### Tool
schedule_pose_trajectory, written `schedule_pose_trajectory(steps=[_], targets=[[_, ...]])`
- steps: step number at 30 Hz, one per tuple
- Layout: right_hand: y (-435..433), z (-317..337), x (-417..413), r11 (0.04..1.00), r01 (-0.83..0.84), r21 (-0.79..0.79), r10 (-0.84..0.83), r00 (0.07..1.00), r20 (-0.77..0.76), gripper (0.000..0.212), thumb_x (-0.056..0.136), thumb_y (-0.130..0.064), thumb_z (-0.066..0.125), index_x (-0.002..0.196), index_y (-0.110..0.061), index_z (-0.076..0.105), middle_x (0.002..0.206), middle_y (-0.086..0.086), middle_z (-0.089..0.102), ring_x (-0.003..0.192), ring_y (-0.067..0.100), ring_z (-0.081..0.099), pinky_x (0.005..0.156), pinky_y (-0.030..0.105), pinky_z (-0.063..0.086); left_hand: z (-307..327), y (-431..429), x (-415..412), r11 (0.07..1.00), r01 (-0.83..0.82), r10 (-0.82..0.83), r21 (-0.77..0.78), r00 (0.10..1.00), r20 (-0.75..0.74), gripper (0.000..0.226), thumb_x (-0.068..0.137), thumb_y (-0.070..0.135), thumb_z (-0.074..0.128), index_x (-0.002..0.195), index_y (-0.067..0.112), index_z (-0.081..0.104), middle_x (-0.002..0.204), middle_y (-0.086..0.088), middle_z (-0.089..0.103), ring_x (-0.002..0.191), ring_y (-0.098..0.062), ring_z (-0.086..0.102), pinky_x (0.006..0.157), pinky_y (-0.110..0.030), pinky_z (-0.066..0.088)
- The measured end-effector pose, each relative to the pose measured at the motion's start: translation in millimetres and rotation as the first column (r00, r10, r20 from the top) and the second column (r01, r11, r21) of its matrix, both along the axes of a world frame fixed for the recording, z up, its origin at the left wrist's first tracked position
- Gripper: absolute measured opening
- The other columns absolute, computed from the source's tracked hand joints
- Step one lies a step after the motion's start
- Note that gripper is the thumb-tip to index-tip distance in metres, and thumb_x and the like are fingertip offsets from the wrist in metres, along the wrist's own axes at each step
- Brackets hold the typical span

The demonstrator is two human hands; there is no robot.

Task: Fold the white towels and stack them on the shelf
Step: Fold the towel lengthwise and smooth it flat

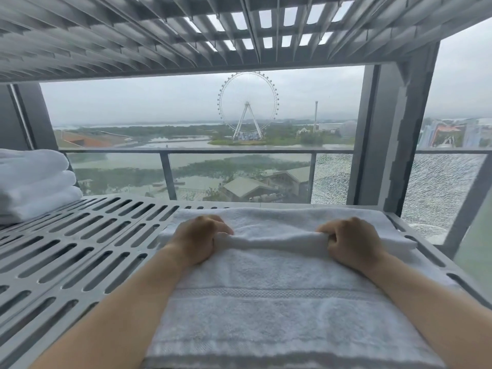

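Head view: left hand (198,239) and right hand (351,242) pinch a towel (279,302) on slotted shelf (80,249) by window (186,107).

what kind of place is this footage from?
Likely a high-floor hotel or apartment room by a window. Clues: grey slotted shelf with a stack of folded white towels, glass balcony railing outside, Ferris wheel in the distance, rooftops below.

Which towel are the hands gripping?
The towel spread at right on the shelf; left hand and right hand pinch its fold. The folded stack at left lies untouched.
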State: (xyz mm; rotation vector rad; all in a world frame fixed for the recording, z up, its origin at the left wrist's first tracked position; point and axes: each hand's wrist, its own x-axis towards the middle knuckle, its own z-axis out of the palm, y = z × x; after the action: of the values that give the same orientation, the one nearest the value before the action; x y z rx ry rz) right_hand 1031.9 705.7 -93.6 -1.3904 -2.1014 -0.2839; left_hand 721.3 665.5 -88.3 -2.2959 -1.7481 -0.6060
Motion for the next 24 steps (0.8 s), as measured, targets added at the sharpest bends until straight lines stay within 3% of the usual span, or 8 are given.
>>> schedule_pose_trajectory(steps=[5, 7, 11, 17, 20, 24], targets=[[-1.5, -1.9, -2.0, 0.993, -0.094, -0.073, 0.085, 0.99, -0.113, 0.038, 0.069, -0.018, 0.061, 0.099, -0.039, 0.069, 0.09, -0.02, 0.068, 0.08, 0.007, 0.062, 0.065, 0.021, 0.043, 2.8, -0.4, 1.0, 0.999, 0.033, -0.034, 0.037, 0.999, 0.032, 0.029, 0.081, 0.01, 0.057, 0.094, 0.031, 0.071, 0.101, 0.012, 0.065, 0.09, -0.012, 0.061, 0.077, -0.034, 0.053], [-0.1, -2.8, -0.9, 0.988, -0.124, -0.087, 0.112, 0.985, -0.13, 0.036, 0.071, -0.013, 0.059, 0.096, -0.036, 0.071, 0.097, -0.017, 0.069, 0.089, 0.011, 0.064, 0.071, 0.026, 0.05, 4.9, -1.9, 0.8, 0.995, 0.054, -0.059, 0.078, 0.996, 0.066, 0.022, 0.076, 0.008, 0.06, 0.085, 0.023, 0.073, 0.092, 0.008, 0.067, 0.081, -0.015, 0.062, 0.072, -0.033, 0.053], [5.3, -2.8, 0.8, 0.996, 0.033, 0.086, -0.019, 0.987, -0.159, 0.038, 0.071, 0.0, 0.054, 0.089, -0.026, 0.075, 0.095, -0.004, 0.074, 0.088, 0.025, 0.067, 0.071, 0.032, 0.05, 13.6, -8.6, 2.1, 0.969, 0.112, -0.137, 0.221, 0.985, 0.103, 0.014, 0.068, 0.006, 0.067, 0.073, 0.02, 0.071, 0.076, 0.01, 0.063, 0.062, -0.01, 0.056, 0.059, -0.024, 0.05], [4.8, -2.6, 6.6, 0.99, -0.095, -0.109, 0.086, 0.993, -0.08, 0.042, 0.067, -0.004, 0.048, 0.09, -0.029, 0.072, 0.098, -0.006, 0.072, 0.093, 0.021, 0.065, 0.076, 0.029, 0.051, 5.8, -5.6, 1.5, 0.992, 0.077, -0.082, -0.101, 0.996, -0.044, 0.028, 0.072, 0.01, 0.053, 0.089, 0.031, 0.06, 0.085, 0.017, 0.054, 0.074, -0.005, 0.051, 0.064, -0.023, 0.044], [4.6, -1.2, 8.7, 0.983, -0.161, -0.087, 0.154, 0.984, -0.086, 0.036, 0.067, -0.005, 0.05, 0.079, -0.029, 0.072, 0.092, -0.013, 0.069, 0.085, 0.017, 0.063, 0.069, 0.029, 0.05, 6.1, -3.7, -1.6, 0.994, 0.047, -0.055, -0.101, 0.996, -0.076, 0.033, 0.071, 0.004, 0.048, 0.084, 0.034, 0.051, 0.081, 0.018, 0.049, 0.074, -0.004, 0.047, 0.057, -0.019, 0.034], [2.8, 1.6, 7.6, 0.977, -0.205, -0.052, 0.204, 0.979, -0.021, 0.03, 0.062, -0.005, 0.056, 0.075, -0.029, 0.069, 0.085, -0.012, 0.06, 0.074, 0.014, 0.058, 0.061, 0.025, 0.042, 6.8, -4.0, -2.4, 0.999, -0.016, 0.011, -0.052, 0.995, -0.103, 0.03, 0.07, 0.004, 0.045, 0.081, 0.032, 0.046, 0.081, 0.014, 0.051, 0.075, -0.01, 0.048, 0.058, -0.023, 0.035]])
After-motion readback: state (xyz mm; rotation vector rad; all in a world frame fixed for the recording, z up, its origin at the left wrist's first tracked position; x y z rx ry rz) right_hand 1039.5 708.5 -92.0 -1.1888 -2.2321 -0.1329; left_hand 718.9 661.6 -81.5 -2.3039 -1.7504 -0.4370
